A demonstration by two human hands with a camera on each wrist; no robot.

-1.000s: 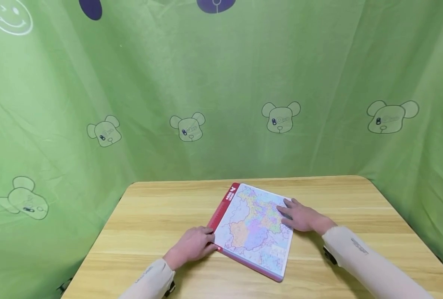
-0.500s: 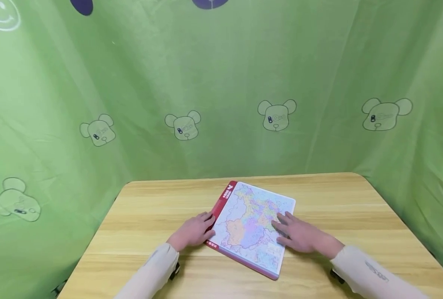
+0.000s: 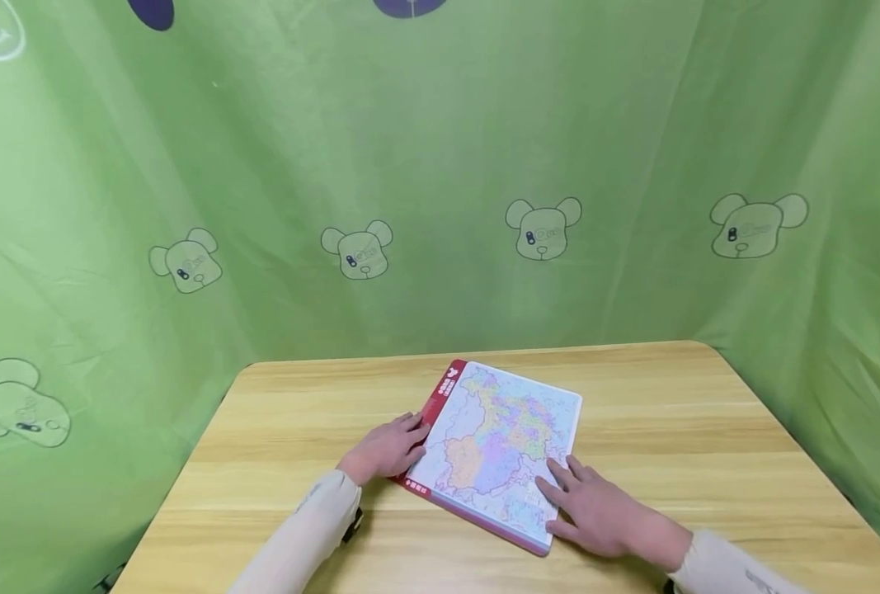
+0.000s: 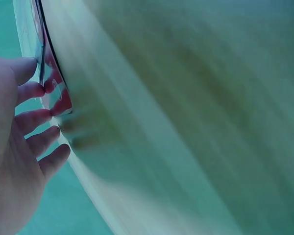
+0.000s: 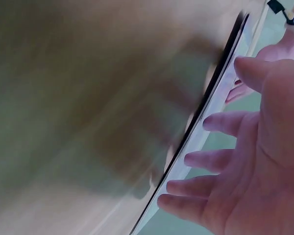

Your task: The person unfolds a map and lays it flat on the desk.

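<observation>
Map board, flat on the wooden table just below centre of the head view, turned a little askew, red strip along its left edge; fingers of the left hand lying nearly straight against that red edge, tips on the border rather than curled under it, apparently steadying the board from the side; fingers of the right hand spread and relaxed, tips resting on the lower right corner of the map, pressing down, not pinching; nothing grasped by either hand. Left wrist view blurred, yet fingertips visible touching the red rim at upper left of the frame; right wrist view also smeared, open fingers beside the board's thin dark edge, contact there hard to confirm. Pale sleeves entering from the bottom of the frame; green curtain with bear prints filling the upper half behind the table.
</observation>
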